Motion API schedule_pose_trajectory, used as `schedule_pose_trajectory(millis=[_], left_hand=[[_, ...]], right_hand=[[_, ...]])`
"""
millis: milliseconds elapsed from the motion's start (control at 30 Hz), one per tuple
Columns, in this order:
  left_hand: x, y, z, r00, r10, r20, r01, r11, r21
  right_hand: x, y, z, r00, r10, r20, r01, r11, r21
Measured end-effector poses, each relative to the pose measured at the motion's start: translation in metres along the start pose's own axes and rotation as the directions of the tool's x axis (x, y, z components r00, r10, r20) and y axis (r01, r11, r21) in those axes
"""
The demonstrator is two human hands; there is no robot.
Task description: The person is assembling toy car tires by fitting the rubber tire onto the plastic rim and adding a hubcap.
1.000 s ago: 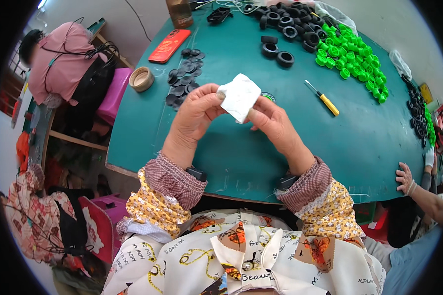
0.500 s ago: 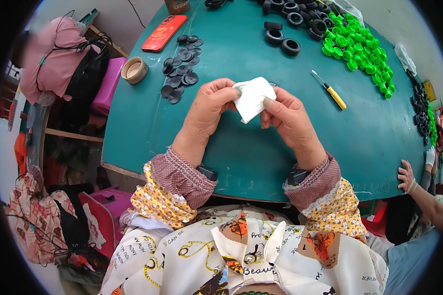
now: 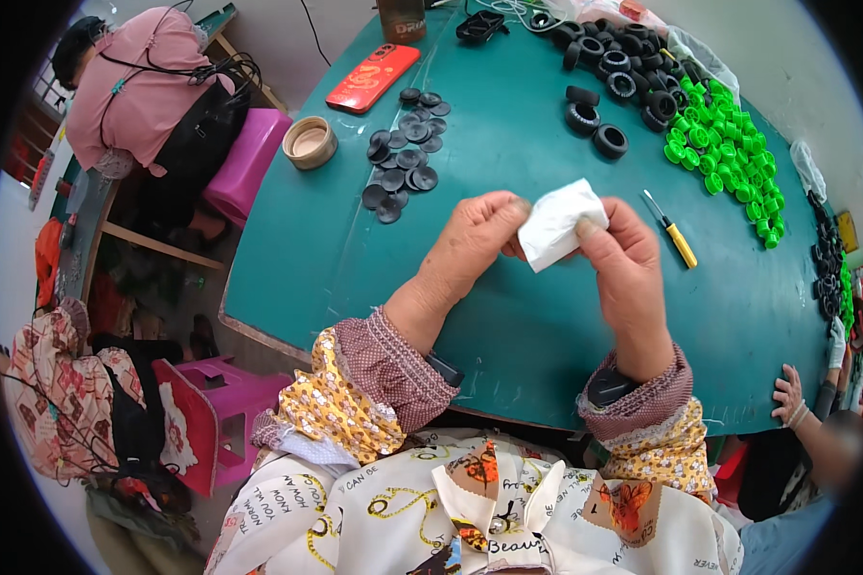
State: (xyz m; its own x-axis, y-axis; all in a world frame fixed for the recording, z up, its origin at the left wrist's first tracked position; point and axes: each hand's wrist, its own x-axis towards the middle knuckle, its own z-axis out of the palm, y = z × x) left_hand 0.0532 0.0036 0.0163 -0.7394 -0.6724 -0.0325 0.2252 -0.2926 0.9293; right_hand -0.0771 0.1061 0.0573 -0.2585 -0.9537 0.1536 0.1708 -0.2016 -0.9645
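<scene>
A folded white tissue [image 3: 558, 228] is held up above the green tabletop, tilted, between my two hands. My left hand [image 3: 475, 240] pinches its left edge, with the thumb and fingertips pressed together. My right hand [image 3: 628, 264] grips its right side, the thumb lying on top and the fingers partly hidden behind it. To the right of my right hand lies a screwdriver [image 3: 679, 241] with a yellow handle. Beyond my left hand several flat black discs [image 3: 398, 172] lie in a loose cluster.
Small black tyres [image 3: 609, 141] and a heap of green plastic wheel hubs [image 3: 734, 158] cover the far right. A red phone [image 3: 372, 79] and a round beige container [image 3: 309, 144] are at the left. Another person's hand [image 3: 788, 395] rests on the right table edge; someone in pink [image 3: 153, 72] sits at left.
The view has swung, so the table things appear farther right and lower. Both hands still hold the tissue, which has moved right in the picture and looks more squarely folded.
</scene>
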Motion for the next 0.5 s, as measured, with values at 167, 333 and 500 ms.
schedule_pose_trajectory(millis=[167,333,500], left_hand=[[-0.009,0.003,-0.002,0.822,0.545,0.169,-0.565,0.738,0.368],[-0.034,-0.004,0.060,0.510,0.539,0.671,-0.828,0.520,0.211],[-0.038,0.006,0.091,-0.041,0.603,0.796,-0.950,-0.269,0.156]], right_hand=[[-0.007,-0.053,0.054,0.954,-0.243,0.174,0.226,0.968,0.111],[0.016,-0.050,0.034,0.555,-0.716,0.424,0.807,0.338,-0.484],[0.026,-0.054,0.015,0.572,-0.656,0.492,0.817,0.401,-0.414]])
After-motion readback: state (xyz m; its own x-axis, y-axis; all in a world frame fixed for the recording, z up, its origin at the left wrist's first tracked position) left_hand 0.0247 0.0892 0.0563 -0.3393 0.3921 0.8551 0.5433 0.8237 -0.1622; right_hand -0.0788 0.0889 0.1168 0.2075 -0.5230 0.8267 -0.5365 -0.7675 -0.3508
